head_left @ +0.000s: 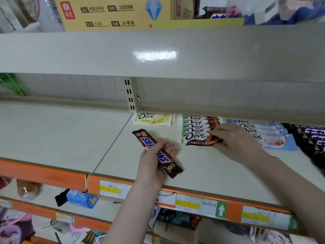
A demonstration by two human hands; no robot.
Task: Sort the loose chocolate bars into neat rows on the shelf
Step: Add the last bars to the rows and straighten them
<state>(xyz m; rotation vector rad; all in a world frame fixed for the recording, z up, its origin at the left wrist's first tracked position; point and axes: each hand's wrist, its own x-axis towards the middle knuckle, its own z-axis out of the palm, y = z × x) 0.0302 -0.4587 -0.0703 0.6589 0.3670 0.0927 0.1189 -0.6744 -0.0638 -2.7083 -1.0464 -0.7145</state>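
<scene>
Left hand [154, 161] grip around Snickers bar [157, 153]

Cream shelf [202, 173] — rows of Dove bars [195, 136]

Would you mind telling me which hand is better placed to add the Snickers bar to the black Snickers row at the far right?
Left, probably: the left hand already grips the Snickers bar, while the right hand is busy pinching the front brown Dove bar.

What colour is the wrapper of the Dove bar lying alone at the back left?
Pale yellow and white, seen in the head view: the lone Dove bar.
</scene>
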